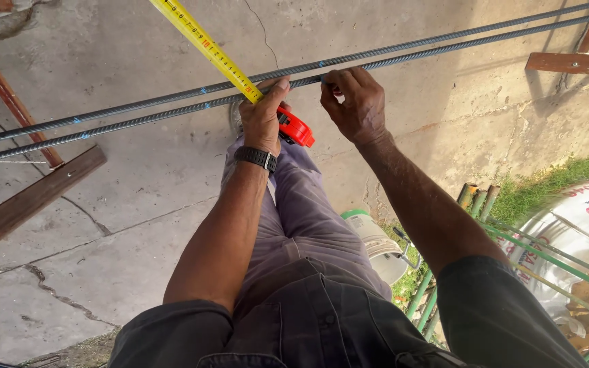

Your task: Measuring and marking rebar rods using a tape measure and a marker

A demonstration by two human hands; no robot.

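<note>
I am looking down at two ribbed steel bars [390, 58] running side by side across the scene from the lower left to the upper right, raised above the ground and marked with small blue ticks. A yellow measuring tape [202, 44] is lying along them, its blade stretching away to the far left and out of the top edge. The left hand [264, 116] is pressing the blade down on the nearer bar with the thumb, while its fingers are curling round the red tape case [296, 127] just below the bars; so that hand is closed on the case. A dark watch [255, 158] is sitting on its wrist. The right hand [354, 102] is just beside it to the right, knuckles up, with thumb and forefinger pinched together at the nearer bar; I cannot tell whether something small is held in the pinch. Both forearms are reaching straight forward from rolled dark sleeves, over grey trousers.

Below everything, cracked concrete paving [124, 272] is spreading out, half in sun. A brown wooden plank [28, 201] is lying at the left, another [574, 63] at the far right. Near right, I am seeing a white bucket [380, 249], green metal rods [547, 262], a white sack [581, 211] and a strip of grass [567, 178].
</note>
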